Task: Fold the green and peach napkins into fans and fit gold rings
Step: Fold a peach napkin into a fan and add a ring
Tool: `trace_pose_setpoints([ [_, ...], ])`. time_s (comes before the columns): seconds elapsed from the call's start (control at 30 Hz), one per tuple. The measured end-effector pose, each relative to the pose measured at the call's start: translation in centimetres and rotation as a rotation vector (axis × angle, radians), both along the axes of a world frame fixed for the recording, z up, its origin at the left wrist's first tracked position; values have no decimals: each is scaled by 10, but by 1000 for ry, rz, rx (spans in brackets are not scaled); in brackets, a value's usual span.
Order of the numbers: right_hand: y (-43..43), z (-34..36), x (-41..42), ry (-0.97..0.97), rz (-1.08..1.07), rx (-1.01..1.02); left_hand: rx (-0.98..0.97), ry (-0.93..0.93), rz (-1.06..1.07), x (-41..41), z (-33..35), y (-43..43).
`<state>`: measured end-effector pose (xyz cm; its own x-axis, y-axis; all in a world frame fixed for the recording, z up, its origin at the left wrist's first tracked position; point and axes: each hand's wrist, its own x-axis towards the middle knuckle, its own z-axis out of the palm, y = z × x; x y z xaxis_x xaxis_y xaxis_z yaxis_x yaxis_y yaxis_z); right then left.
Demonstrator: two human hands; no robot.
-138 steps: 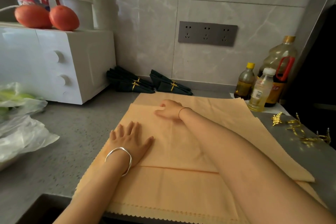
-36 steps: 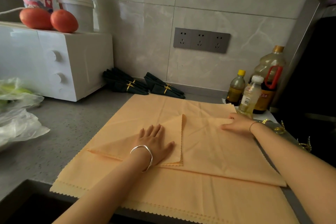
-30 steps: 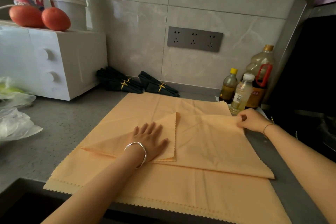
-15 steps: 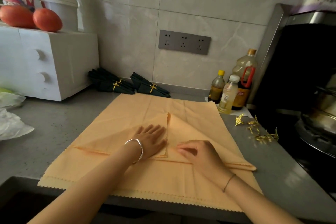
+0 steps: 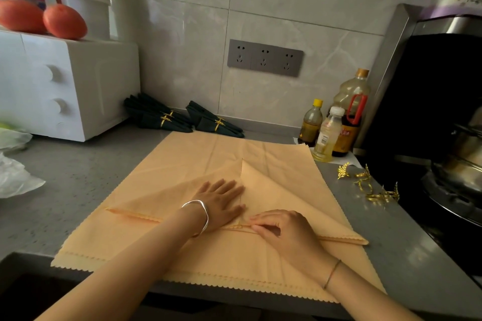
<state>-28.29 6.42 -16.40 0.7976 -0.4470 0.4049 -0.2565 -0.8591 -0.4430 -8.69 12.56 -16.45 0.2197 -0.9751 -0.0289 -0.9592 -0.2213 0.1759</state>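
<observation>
Right hand point(image 5: 284, 232) has folded the 3 o'clock corner of the peach napkin point(image 5: 287, 190) to centre, pinching its hem; left hand point(image 5: 221, 200) flat, pressing the 9 o'clock flap. Triangle complete.

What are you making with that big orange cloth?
A person is folding a peach napkin on the counter. Two corners are folded in to make a point. The left hand lies flat on the left flap, and the right hand pinches the zigzag edge where the flaps meet. Green napkins, folded and ringed, lie by the wall. Loose gold rings lie at the right.
</observation>
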Motion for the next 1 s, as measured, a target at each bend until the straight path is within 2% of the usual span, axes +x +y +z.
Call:
trace_pose_setpoints([
  [0.13, -4, 7, 1, 64, -3, 96, -11, -2, 1, 1, -2, 0],
  [0.27, -34, 26, 28, -123, -129, 169, -16, -7, 6, 1, -3, -1],
  [0.33, -52, 33, 54, -49, -170, 126, -5, -9, 9, 0, -3, 0],
  [0.5, -78, 22, 107, 377, -179, 49, 10, -13, 15, 1, -3, -1],
  [0.57, -81, 12, 112, 461, -172, -2, 14, -6, 17, 1, -3, -1],
  [1.0, -70, 1, -5, 537, -90, -50, 45, -18, 12, 0, -1, -2],
])
